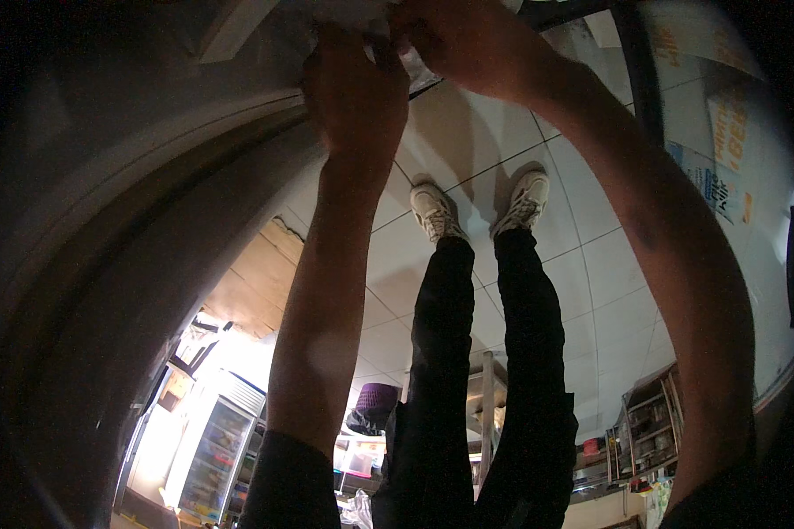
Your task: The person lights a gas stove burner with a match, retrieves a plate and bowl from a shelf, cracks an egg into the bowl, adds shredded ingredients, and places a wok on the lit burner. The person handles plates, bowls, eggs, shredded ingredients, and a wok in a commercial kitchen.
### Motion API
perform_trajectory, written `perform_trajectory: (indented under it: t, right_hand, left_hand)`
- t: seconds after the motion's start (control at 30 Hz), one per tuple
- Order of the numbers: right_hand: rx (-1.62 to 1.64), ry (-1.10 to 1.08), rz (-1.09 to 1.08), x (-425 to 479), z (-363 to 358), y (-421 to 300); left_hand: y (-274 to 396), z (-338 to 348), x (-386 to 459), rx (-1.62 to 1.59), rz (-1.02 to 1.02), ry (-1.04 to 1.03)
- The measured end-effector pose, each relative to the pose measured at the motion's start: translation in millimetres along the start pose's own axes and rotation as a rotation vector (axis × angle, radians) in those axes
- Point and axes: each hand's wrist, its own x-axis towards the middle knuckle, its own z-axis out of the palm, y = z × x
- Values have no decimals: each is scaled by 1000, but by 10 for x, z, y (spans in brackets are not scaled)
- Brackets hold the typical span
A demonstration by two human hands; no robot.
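Observation:
At the top of the head view, my left hand (357,89) and my right hand (460,46) are close together in deep shadow. Both have curled fingers at a piece of clear, crinkled plastic (423,73), which shows between and just below them. It looks pinched by both hands, though the fingertips are mostly hidden in the dark. What the plastic belongs to cannot be made out. Bare forearms reach up from dark sleeves on either side.
My light sneakers (437,210) stand on a white tiled floor (476,149). A long pale panel with a rounded edge (172,172) runs along the left. A printed white surface (721,125) bears writing at right. Behind me are a glass-door fridge (215,449), a purple basket (377,398) and a rack (652,426).

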Motion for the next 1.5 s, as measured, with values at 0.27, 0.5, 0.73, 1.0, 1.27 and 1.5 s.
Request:
perform_trajectory:
  t: [0.27, 0.5, 0.73, 1.0, 1.27, 1.5]
  right_hand:
    - [-509, -210, 147, 333, -312, 445]
    - [100, 538, 471, 276, -287, 192]
    - [200, 599, 465, 300, -470, 423]
    - [448, 375, 336, -132, -468, 100]
    - [556, 182, 470, -332, -369, -226]
    - [640, 242, 574, -654, -268, -460]
  left_hand:
    - [102, 32, -109, 138, 127, -235]
    - [-106, 110, 44, 273, -88, -198]
    - [-146, -76, 560, 50, -193, -286]
    - [-12, 110, 307, -482, 76, 0]
    - [-138, 619, 432, 2, -5, -189]
    - [-141, 750, 561, -50, 45, -164]
